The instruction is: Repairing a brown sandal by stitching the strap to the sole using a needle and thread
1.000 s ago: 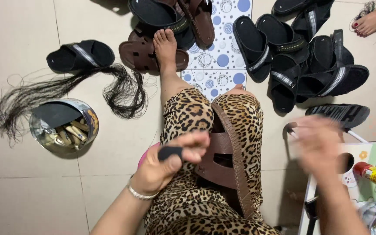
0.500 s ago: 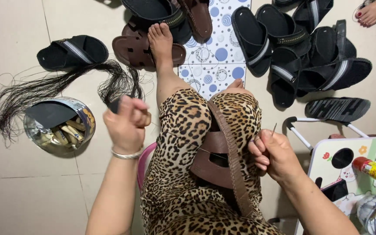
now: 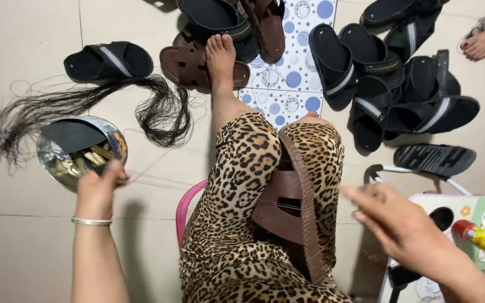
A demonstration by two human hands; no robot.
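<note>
The brown sandal [image 3: 287,207] lies on the lap at centre, between both hands. The left hand [image 3: 97,188], curled, reaches into the tin [image 3: 49,154] at left; its grasp is hidden. The right hand [image 3: 402,227], lower right, is blurred with fingers extended, holding nothing discernible.

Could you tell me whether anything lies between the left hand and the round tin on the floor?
Nothing visible does: the left hand is already at the rim of the round tin, its fingers over the contents.

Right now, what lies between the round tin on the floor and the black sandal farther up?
In the head view, a bundle of dark thread lies on the floor between the round tin and the black sandal; the left hand reaches into the tin.
</note>
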